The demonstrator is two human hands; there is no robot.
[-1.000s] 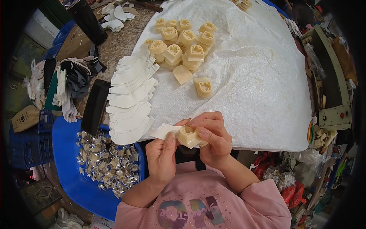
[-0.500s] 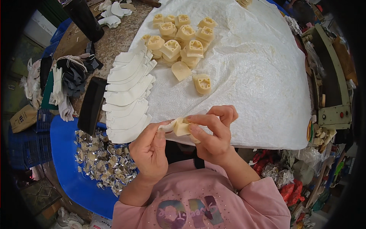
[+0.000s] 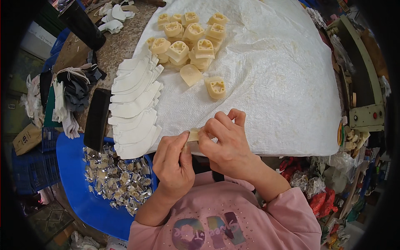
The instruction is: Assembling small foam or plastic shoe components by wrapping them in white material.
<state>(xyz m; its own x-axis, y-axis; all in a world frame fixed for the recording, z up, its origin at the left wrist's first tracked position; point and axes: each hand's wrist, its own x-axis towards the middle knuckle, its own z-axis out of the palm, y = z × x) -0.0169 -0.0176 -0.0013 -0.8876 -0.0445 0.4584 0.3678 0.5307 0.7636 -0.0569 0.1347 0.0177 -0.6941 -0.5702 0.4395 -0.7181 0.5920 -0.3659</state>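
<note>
From my remote seat I see the small cream block just below the middle of the frame, over the near edge of the white cloth. It sits between the two hands, so what matters to me is how it lies across them: the bit that shows runs roughly left to right, bridging the gap from one set of fingertips to the other. The left hand pinches its left end between thumb and forefinger; the right hand has its fingers bent over the other end and covers more of it. Neither hand is nearer, as both touch it. I cannot tell its full long axis, nor which face is up, because the fingers hide most of it.

The fanned stack of white strips lies left of centre, nearer my left hand and apart from it. A loose block rests on the cloth above the right hand, which is the closer of the two. The heap of blocks is farther off, at the upper middle; the blue tub is at the lower left.
</note>
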